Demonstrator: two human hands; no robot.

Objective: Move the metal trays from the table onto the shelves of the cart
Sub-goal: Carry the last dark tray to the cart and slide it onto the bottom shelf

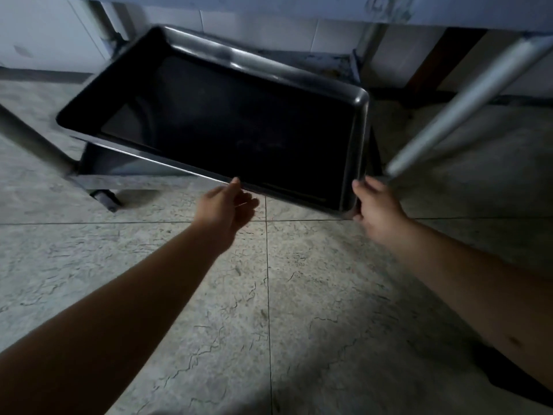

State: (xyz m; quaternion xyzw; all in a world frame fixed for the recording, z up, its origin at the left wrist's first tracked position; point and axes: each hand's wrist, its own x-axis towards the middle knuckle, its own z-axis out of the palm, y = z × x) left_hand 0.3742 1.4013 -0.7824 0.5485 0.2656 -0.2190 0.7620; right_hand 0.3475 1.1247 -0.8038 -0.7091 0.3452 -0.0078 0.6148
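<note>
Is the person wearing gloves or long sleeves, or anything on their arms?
No. The left hand and right hand are both bare, with no gloves, and no rings or watch that can be seen. Both forearms are uncovered as far as the picture shows, so no sleeve is visible. The dim light hides finer details.

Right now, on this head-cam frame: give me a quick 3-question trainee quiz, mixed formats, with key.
1. True or false: the metal tray lies flat and square on the cart's lower shelf.
2. Multiple choice: where is the right hand on the tray? A) far rim B) near right corner C) not touching
3. Fill in: the left hand meets the tray at its near ___, with an open grip.

Key
1. False: it sits skewed and tilted, its near right corner sticking out past the cart leg over the tiled floor.
2. B
3. Rim: the fingertips only touch it, with nothing clasped.
</note>
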